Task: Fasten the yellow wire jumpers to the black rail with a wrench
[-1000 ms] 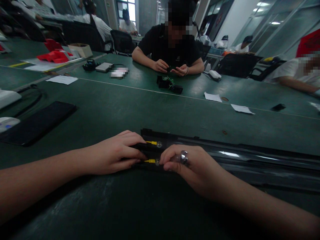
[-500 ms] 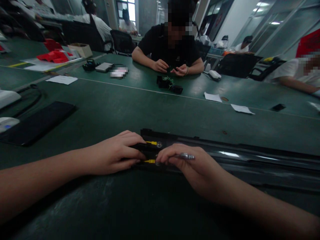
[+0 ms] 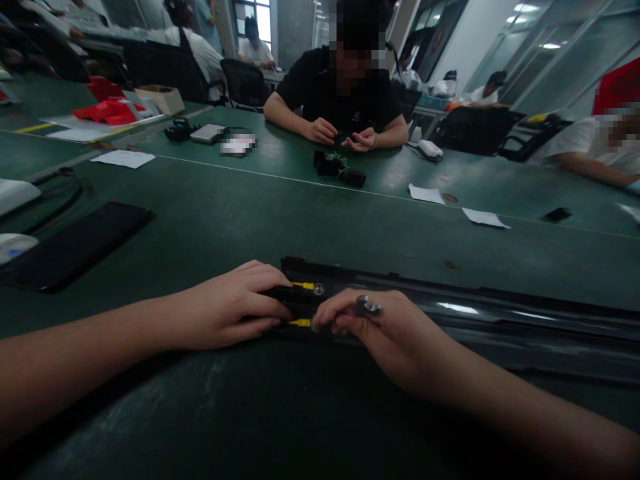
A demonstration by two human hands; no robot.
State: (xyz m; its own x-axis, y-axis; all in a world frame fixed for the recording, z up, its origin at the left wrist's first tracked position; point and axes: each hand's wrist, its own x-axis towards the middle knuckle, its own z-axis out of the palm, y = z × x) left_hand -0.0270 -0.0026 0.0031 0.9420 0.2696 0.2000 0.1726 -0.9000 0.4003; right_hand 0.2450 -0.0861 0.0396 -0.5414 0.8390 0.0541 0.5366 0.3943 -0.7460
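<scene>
A long black rail (image 3: 500, 319) lies across the green table (image 3: 300, 220) in front of me. Its left end carries two yellow tabs (image 3: 301, 322) beside small round screws. My left hand (image 3: 230, 307) rests flat on that left end, fingers pressing the black piece down. My right hand (image 3: 380, 330) is pinched around a small silver metal tool (image 3: 367, 306), its fingertips at the nearer screw next to the lower yellow tab.
A black flat slab (image 3: 75, 243) and white devices (image 3: 15, 193) lie at the left. Paper slips (image 3: 483, 217) and small black parts (image 3: 340, 168) lie farther off. A person in black (image 3: 345, 93) sits opposite handling parts. Other people sit at the right and rear.
My right hand has turned the silver tool at the nearer screw; its end has rotated round. My left hand has stayed where it was.
</scene>
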